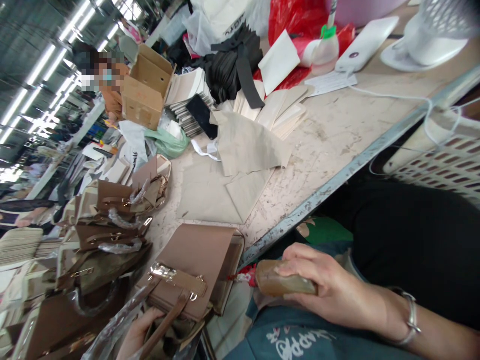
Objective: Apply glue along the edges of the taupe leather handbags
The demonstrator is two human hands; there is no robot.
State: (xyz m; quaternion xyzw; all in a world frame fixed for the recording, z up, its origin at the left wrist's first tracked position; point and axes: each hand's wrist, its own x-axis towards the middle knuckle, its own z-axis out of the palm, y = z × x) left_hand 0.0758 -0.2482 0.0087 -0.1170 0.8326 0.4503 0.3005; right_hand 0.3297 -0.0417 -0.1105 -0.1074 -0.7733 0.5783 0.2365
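My right hand (326, 280) is wrapped round a yellowish squeeze bottle (268, 277) with a red tip. The bottle lies on its side in my grip, its tip pointing left at the open side of a brown handbag (202, 250). Whether the tip touches the bag, I cannot tell. At the bag's lower left, my left hand (140, 330) grips the handbag near its handle, partly hidden behind straps. A metal clasp (163, 271) and a strap show on the bag's flap.
More brown handbags (112, 235) with plastic-wrapped handles crowd the left. Beige sheets (210, 195) lie on the worn table (330, 130), with a phone (202, 116), a cardboard box (144, 95) and black strips (234, 60) behind. A plastic basket (446, 165) is at right. Another person (112, 95) stands farther back.
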